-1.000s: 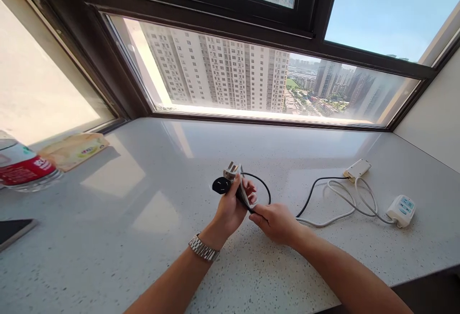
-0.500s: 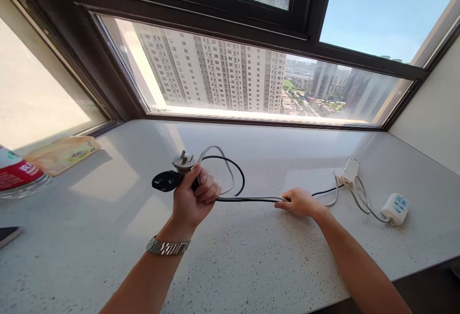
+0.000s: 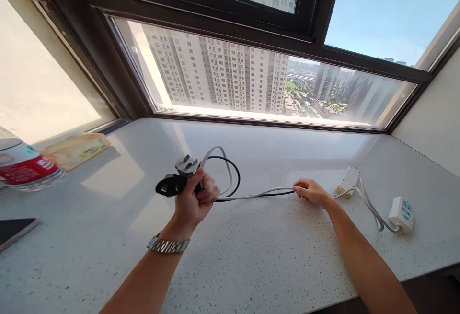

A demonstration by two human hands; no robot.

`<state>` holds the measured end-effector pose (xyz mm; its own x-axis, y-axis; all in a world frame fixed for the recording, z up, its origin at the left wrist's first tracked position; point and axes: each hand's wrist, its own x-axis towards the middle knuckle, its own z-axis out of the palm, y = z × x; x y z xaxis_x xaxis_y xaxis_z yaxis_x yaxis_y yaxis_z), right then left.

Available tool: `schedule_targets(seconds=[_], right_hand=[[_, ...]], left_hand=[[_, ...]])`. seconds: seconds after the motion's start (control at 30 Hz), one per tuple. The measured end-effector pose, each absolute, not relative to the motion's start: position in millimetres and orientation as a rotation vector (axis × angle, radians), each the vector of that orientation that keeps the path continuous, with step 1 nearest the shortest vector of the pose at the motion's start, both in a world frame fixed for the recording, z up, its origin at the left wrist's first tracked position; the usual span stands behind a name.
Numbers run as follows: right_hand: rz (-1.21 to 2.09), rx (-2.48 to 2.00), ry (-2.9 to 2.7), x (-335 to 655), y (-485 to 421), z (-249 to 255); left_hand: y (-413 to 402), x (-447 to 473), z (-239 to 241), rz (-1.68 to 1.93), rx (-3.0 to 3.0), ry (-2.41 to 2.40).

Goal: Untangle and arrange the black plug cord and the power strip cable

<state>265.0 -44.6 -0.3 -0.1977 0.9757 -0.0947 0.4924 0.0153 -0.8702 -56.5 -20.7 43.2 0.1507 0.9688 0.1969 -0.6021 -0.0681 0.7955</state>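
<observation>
My left hand (image 3: pixel 196 199) is raised over the white speckled counter (image 3: pixel 251 256) and grips two plug ends: a black plug (image 3: pixel 168 185) pointing left and a grey plug (image 3: pixel 186 165) with prongs up. A black cable (image 3: pixel 230 170) and a white cable (image 3: pixel 251 194) loop out of the fist and run right. My right hand (image 3: pixel 312 191) pinches both cables together further along, near a small white box (image 3: pixel 348 180). The white cable goes on to a white power strip (image 3: pixel 401 213) at the right.
A plastic bottle with a red label (image 3: pixel 25 168) lies at the far left beside a yellowish tissue pack (image 3: pixel 74 148). A dark phone (image 3: pixel 14 230) lies at the left edge. A large window (image 3: pixel 251 79) lines the back of the counter.
My hands moved apart: the left lifted the plugs leftward, the right slid right along the cables, pulling them straight. The slack near the white box has been taken up.
</observation>
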Motion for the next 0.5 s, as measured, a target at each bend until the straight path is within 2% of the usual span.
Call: schedule_targets(seconds=[0.23,0.5], right_hand=[[0.988,-1.552,-2.024,231.6,-55.0,-0.3],[0.995,-1.15,-1.718,198.0,-64.2,-4.1]], left_hand=[[-37.2,-33.1,34.5,1.211,0.919,0.471],[-60.8,11.4,10.2,0.783,0.877,0.34]])
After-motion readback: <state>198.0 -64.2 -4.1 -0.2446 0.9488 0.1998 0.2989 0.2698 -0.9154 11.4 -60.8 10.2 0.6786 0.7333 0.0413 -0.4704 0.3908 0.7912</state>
